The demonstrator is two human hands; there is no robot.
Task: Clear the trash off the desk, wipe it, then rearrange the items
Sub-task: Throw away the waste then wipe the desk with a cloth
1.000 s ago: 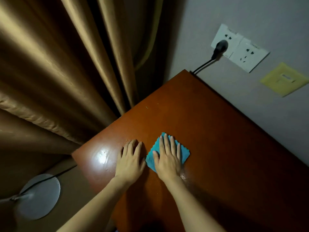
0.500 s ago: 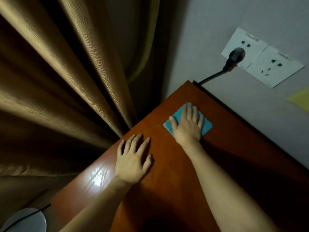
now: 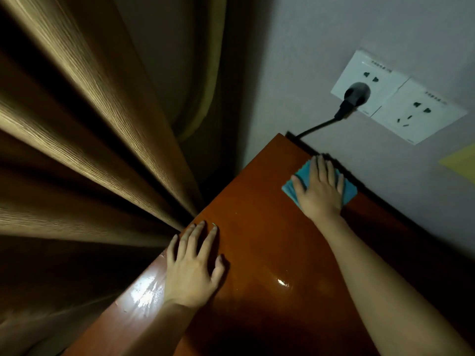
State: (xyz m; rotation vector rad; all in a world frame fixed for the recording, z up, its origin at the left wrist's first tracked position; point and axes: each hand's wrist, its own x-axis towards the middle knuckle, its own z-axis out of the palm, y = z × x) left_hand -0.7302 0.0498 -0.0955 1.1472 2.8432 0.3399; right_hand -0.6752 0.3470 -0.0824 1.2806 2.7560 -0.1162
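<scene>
Head view, wiping step in hand. The right hand [image 3: 320,190] lies flat, fingers extended, pressing a blue cleaning cloth [image 3: 350,191] onto the reddish-brown desk [image 3: 264,201] at centre right of the frame, with the fingertips at the desk's far edge where it meets the grey wall [image 3: 321,47]; the cloth is pinned under the palm rather than gripped. The left hand [image 3: 191,269] is spread and empty, resting palm-down at the desk's left edge in the lower centre, apparently as a brace. No trash or other items appear on the visible desk surface, which suggests the clearing step is done and rearranging is not yet begun. Since the cloth sits at the rear limit of the surface, the next move probably calls for a return stroke toward the lower frame or a sideways pass along the wall edge, keeping the palm pressed down. A black plug [image 3: 353,97] occupies the left of two white wall sockets [image 3: 421,113] at upper right; its cord [image 3: 316,128] drops behind the desk and is lost to view. Brown curtains [image 3: 84,140] fill the left. The lower right of the desk is in deep shadow and cannot be read; a yellow shape [image 3: 462,163] is cut off by the right border.
</scene>
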